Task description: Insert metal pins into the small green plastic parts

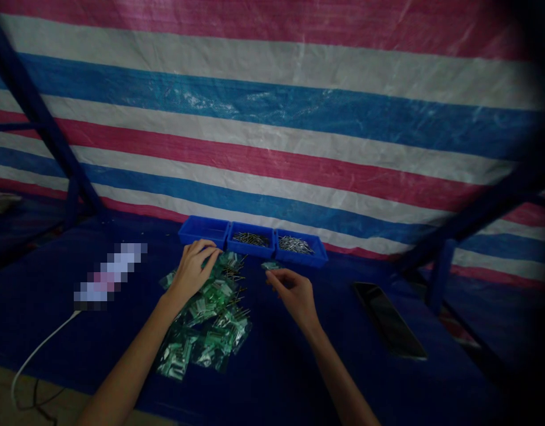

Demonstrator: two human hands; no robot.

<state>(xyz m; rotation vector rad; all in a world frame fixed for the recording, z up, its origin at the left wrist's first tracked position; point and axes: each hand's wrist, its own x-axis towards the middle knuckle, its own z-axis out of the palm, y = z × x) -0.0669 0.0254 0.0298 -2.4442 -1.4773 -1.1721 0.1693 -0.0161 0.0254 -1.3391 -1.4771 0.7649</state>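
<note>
My left hand [194,269] rests over the upper left side of a pile of small clear plastic bags [210,307] with a green tint. Its fingers reach forward, bent slightly, with nothing visibly gripped. To the right of the pile, my right hand [296,291] is closed in a pinch, thumb and forefinger at the near edge of one small plastic bag [271,265]. Small dark metal pins or screws [235,273] lie loose along the pile's right side; their exact kind is too small to tell. Many bags hold small pieces.
Three joined blue bins stand behind the hands: the left bin [204,228], a middle bin [250,247] with dark metal pieces, and a right bin [301,257] with silver ones. A phone [390,322] lies right; a blurred-out device [110,277] with a white cable [44,342] lies left.
</note>
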